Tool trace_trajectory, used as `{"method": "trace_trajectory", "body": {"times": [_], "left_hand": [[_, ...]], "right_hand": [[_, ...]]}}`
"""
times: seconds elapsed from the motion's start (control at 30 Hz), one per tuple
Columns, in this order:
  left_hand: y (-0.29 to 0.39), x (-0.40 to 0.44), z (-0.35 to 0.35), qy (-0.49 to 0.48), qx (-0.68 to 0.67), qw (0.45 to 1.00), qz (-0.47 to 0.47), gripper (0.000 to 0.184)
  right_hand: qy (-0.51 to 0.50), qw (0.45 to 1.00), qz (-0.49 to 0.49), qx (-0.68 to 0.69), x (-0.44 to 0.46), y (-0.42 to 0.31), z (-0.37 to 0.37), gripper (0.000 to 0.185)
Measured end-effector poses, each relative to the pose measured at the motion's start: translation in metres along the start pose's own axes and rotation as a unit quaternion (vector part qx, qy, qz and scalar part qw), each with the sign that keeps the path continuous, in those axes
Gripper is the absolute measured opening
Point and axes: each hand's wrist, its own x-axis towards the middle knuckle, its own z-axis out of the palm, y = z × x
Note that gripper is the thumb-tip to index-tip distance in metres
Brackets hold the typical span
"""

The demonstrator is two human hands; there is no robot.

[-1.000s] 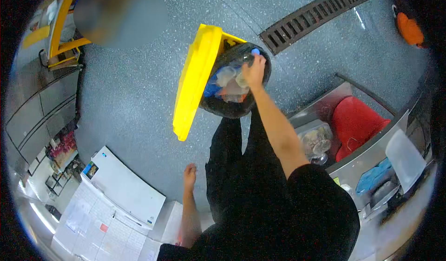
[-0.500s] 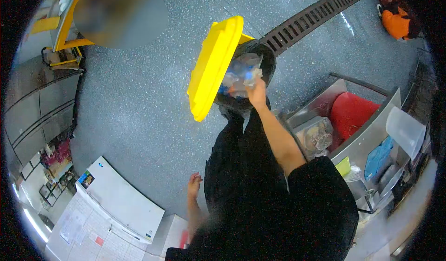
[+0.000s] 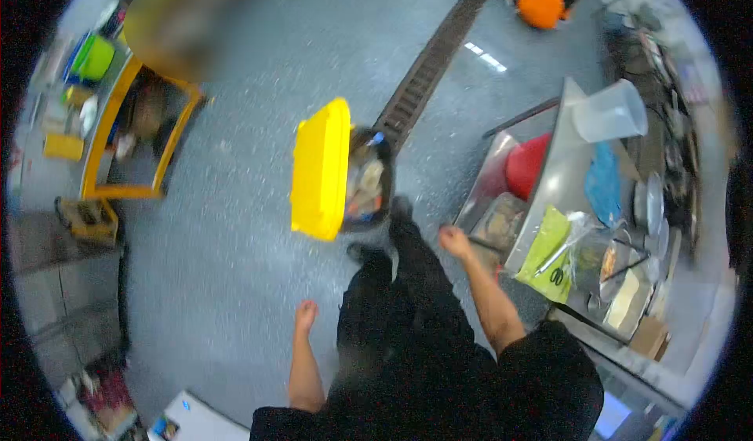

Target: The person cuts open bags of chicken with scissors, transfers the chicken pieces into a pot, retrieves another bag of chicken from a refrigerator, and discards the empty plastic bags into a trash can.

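Note:
My right hand (image 3: 453,239) hangs beside the metal trolley's lower end, its fingers loosely curled and nothing visible in them. Down at my left side, my left hand (image 3: 307,315) is curled too, slightly blurred, with no object showing. In front of my feet stands a dark bin (image 3: 387,180) holding mixed rubbish, including clear and pale plastic pieces. Its yellow lid (image 3: 320,170) is tipped up on the left side. Both hands are apart from the bin.
A steel trolley (image 3: 541,198) on my right bears a clear plastic tub (image 3: 610,111), a blue cloth (image 3: 602,184) and a green packet (image 3: 547,256). A red container (image 3: 524,166) sits on its lower shelf. A floor drain (image 3: 431,68) runs beyond the bin. A yellow-framed table (image 3: 98,162) stands left.
My right hand has come out of the bin and moved toward the trolley; the clear plastic it held is gone from it. My view has turned and shifted right, and the bin appears farther away.

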Motion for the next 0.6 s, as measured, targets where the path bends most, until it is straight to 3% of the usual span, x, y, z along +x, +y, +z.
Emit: {"method": "trace_trajectory", "body": {"times": [0.03,0.07,0.1,0.17,0.2,0.3,0.4,0.43,0.5,0.53,0.6], "left_hand": [[0.006,0.010,0.000,-0.003,0.016,1.000,0.013,0.025],[0.012,0.021,0.002,-0.019,0.020,0.999,0.039,0.025],[0.019,0.034,0.005,-0.035,0.027,0.997,0.062,0.025],[0.053,0.027,0.021,-0.049,-0.003,0.998,0.047,0.025],[0.059,0.036,0.030,-0.075,0.020,0.995,0.065,0.025],[0.072,0.048,0.060,-0.147,0.099,0.979,0.103,0.027],[0.085,0.041,0.085,-0.192,0.186,0.956,0.117,0.030],[0.087,0.045,0.096,-0.193,0.204,0.953,0.110,0.030],[0.101,0.043,0.122,-0.203,0.236,0.944,0.108,0.028],[0.112,0.036,0.136,-0.210,0.249,0.939,0.106,0.027],[0.127,0.028,0.172,-0.231,0.311,0.912,0.138,0.027]], "right_hand": [[0.023,0.998,0.066,-0.012,-0.028,0.006,-0.001,0.024],[0.051,0.998,0.043,-0.012,-0.042,0.057,0.015,0.025],[0.007,0.990,0.140,-0.034,-0.078,0.024,-0.003,0.030],[-0.013,0.985,0.139,-0.106,-0.122,0.042,0.003,0.046],[-0.176,0.941,0.279,-0.077,-0.135,0.029,-0.012,0.054],[-0.058,0.919,0.385,0.062,-0.185,0.026,0.002,0.063],[-0.047,0.928,0.361,0.081,-0.221,0.044,-0.009,0.072],[-0.005,0.933,0.349,0.088,-0.216,0.112,0.028,0.068],[0.083,0.934,0.306,0.163,-0.260,0.116,0.000,0.064],[0.161,0.923,0.306,0.168,-0.283,0.119,-0.007,0.051],[0.191,0.912,0.299,0.205,-0.320,0.166,-0.015,0.042]]}}
